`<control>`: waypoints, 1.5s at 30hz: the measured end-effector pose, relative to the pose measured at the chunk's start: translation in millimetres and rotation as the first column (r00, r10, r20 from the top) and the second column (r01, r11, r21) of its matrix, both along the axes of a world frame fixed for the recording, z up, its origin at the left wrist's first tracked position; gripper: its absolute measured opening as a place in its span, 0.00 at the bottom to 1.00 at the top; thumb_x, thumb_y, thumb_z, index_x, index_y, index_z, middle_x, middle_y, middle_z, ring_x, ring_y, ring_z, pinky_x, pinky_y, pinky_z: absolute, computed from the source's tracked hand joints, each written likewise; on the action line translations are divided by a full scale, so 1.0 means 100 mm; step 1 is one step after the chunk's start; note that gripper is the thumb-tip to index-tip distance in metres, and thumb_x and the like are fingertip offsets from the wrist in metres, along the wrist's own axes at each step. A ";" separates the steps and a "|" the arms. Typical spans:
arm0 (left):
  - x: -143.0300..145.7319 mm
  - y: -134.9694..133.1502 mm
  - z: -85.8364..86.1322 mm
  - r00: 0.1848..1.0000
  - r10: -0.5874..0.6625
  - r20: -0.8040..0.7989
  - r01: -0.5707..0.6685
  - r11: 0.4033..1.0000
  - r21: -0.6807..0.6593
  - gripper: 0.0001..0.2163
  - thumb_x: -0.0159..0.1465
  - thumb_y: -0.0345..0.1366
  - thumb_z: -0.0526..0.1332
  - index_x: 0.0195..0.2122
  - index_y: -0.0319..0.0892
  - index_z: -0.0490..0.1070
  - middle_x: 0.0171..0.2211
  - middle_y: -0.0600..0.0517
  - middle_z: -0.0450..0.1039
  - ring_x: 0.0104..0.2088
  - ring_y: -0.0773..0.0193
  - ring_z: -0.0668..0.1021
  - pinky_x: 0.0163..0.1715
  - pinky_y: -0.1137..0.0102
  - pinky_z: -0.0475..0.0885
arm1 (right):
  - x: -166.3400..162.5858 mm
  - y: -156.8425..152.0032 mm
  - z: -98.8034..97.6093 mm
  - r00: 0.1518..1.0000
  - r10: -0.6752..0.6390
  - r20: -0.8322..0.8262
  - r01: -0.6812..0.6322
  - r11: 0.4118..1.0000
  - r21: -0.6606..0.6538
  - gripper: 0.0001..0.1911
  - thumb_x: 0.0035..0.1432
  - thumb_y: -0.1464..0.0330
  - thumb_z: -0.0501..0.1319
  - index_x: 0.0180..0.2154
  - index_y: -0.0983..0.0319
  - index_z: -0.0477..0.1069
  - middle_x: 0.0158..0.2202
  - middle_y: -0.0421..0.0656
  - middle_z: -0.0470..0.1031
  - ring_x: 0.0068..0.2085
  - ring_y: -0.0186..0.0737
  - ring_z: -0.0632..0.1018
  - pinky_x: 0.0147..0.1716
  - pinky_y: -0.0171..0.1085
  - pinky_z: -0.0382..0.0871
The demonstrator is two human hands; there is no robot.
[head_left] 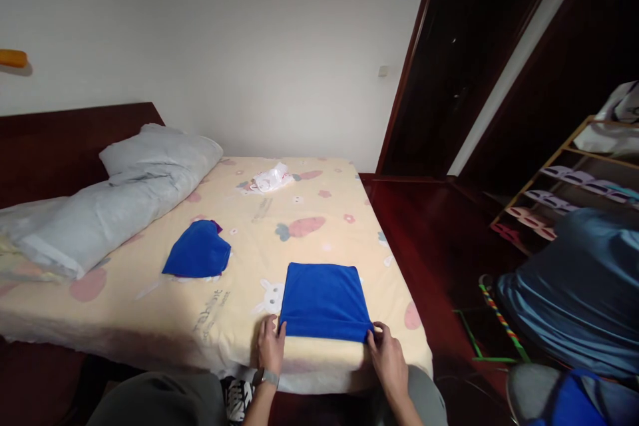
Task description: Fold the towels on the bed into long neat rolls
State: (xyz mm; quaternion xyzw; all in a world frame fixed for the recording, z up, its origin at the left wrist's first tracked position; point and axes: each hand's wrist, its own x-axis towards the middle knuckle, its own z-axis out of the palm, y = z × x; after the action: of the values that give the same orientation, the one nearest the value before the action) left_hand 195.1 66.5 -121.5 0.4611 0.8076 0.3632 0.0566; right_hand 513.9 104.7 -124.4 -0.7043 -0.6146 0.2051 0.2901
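A folded blue cloth (323,301) lies flat near the front edge of the bed (249,246). My left hand (270,345) pinches its near left corner. My right hand (387,353) pinches its near right corner. Both hands rest on the yellow printed sheet at the mattress edge. A second blue cloth (198,251) lies crumpled further left on the bed, with a bit of purple fabric showing at its far side.
Grey pillows (114,196) lie along the dark headboard at left. A white crumpled item (269,180) sits at the bed's far end. A shoe rack (574,193) and a blue bundle (579,286) stand right, beside the dark doorway (449,60).
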 end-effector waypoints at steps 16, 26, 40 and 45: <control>0.83 -0.21 -0.21 0.614 -0.604 -0.507 0.586 0.780 -0.220 0.33 0.69 0.35 0.51 0.74 0.45 0.38 0.72 0.49 0.52 0.70 0.55 0.61 0.67 0.55 0.62 | -0.70 -0.22 -0.19 0.723 0.438 0.534 -0.646 0.703 0.299 0.37 0.68 0.68 0.50 0.73 0.59 0.39 0.72 0.43 0.55 0.69 0.48 0.61 0.67 0.48 0.53; 0.60 -0.14 -0.36 0.630 -0.532 -0.565 0.533 0.826 -0.183 0.34 0.72 0.44 0.51 0.74 0.43 0.38 0.72 0.47 0.52 0.70 0.55 0.62 0.66 0.58 0.63 | -0.62 -0.15 -0.21 0.695 0.452 0.559 -0.663 0.704 0.256 0.36 0.70 0.68 0.47 0.73 0.60 0.35 0.73 0.43 0.50 0.70 0.45 0.59 0.67 0.46 0.56; -0.11 -0.14 -0.29 0.760 -0.584 -0.285 0.474 0.798 -0.371 0.28 0.73 0.45 0.44 0.73 0.45 0.49 0.73 0.50 0.48 0.72 0.55 0.56 0.70 0.53 0.58 | -0.09 0.12 -0.45 0.809 0.394 0.437 -0.514 0.835 0.197 0.30 0.71 0.62 0.45 0.70 0.64 0.53 0.71 0.44 0.54 0.70 0.46 0.60 0.68 0.48 0.58; -0.18 -0.12 -0.06 0.780 -0.528 -0.335 0.461 0.848 -0.262 0.27 0.71 0.40 0.48 0.71 0.48 0.56 0.72 0.51 0.54 0.71 0.55 0.58 0.70 0.54 0.59 | -0.08 0.08 -0.24 0.878 0.301 0.373 -0.410 0.874 0.260 0.30 0.69 0.66 0.47 0.70 0.61 0.53 0.72 0.45 0.54 0.71 0.48 0.57 0.68 0.52 0.57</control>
State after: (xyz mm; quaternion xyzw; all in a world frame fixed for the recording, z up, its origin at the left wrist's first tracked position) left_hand 176.8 54.9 -127.3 0.7144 0.6791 0.1667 0.0241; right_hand 506.2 112.3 -148.6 -0.5423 -0.7992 0.0320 0.2571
